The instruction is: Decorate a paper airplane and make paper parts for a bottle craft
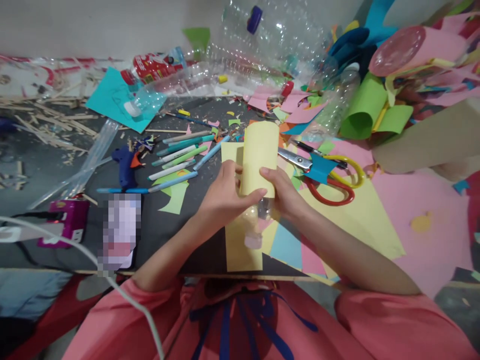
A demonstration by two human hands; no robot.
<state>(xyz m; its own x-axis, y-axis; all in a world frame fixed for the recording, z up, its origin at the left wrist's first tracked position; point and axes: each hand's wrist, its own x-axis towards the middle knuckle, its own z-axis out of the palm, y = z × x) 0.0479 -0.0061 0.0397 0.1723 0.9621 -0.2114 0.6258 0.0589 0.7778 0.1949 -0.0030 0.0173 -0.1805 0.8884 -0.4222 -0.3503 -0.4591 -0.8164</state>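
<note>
The left hand [221, 192] and right hand [284, 192] curl around yellow paper [261, 150] wrapped on a clear bottle [252, 239], mid-frame. Both thumbs [267, 173] touch the paper. The arms [174, 245] reach up from the bottom.

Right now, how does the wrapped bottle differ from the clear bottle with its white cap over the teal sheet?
The wrapped bottle has yellow paper around it; the clear bottle shows bare plastic. The left hand and right hand hold the wrapped bottle; the clear bottle lies untouched. The wrapped bottle's neck points down the picture; the clear bottle's points left. Both have clear plastic necks.
</note>
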